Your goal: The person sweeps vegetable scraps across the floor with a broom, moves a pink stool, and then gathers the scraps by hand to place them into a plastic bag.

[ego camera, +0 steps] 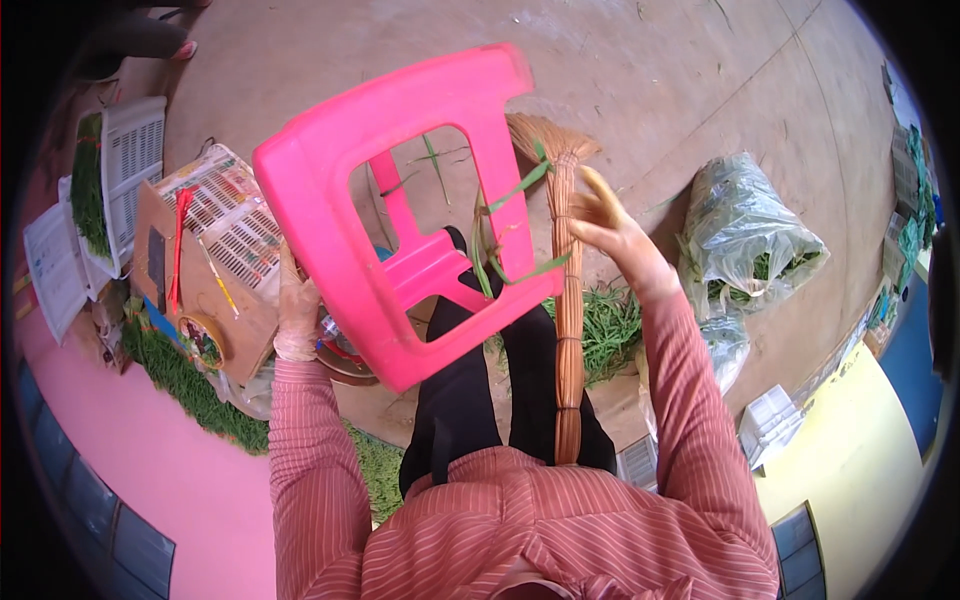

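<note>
My left hand [298, 304], in a thin glove, grips the side of a pink plastic stool [311, 195]. The stool is tilted up in front of my legs, its frame facing me. Long green leaf blades [521, 187] hang over one of its bars. A straw broom [568, 315] stands on end against my body, bristles away from me, just right of the stool. Beside its handle is my right hand [622, 244], fingers spread and not closed around the broom. Whether the thumb touches the handle, I cannot tell.
Cut greens [607, 330] lie on the floor behind the broom. To the right sits a clear plastic bag of greens [750, 232]. On the left, a cardboard sheet [232, 322] and a white crate [232, 217] stand near more greens [195, 397]. Another person's leg [142, 41] shows at upper left.
</note>
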`<state>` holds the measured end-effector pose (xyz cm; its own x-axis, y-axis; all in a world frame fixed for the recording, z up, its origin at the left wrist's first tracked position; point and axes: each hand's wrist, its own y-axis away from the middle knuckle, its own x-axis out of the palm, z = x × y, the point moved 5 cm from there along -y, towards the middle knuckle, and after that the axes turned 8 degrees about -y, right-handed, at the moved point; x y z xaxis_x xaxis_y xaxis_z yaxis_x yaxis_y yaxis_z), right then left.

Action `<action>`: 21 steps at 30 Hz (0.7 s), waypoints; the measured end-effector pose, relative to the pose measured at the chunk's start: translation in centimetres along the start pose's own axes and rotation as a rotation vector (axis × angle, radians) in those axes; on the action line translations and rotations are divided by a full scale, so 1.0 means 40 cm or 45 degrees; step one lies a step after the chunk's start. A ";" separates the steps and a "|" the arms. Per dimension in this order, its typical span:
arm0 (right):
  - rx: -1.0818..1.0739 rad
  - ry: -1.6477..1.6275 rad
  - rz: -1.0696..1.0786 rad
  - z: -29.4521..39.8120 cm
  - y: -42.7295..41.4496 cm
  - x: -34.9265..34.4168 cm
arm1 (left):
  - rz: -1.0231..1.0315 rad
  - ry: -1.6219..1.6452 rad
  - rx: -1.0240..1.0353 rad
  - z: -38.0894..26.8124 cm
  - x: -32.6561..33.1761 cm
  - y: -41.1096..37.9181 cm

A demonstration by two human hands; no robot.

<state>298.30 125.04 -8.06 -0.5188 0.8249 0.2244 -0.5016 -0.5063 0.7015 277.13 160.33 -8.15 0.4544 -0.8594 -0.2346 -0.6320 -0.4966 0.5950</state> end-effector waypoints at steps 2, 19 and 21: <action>0.255 -0.514 0.377 -0.080 -0.081 0.035 | 0.170 -0.289 0.105 -0.013 0.021 0.000; 0.141 1.270 -0.726 -0.400 0.077 -0.504 | 0.026 -0.250 0.077 -0.010 0.000 0.041; 0.377 0.957 -0.509 -0.439 0.146 -0.277 | -0.096 -0.136 -0.134 0.065 -0.099 0.073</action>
<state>288.96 108.53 -18.32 -0.7118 0.4908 -0.5024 -0.5968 -0.0455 0.8011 271.84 161.98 -7.49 0.4254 -0.8309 -0.3585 -0.5267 -0.5495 0.6486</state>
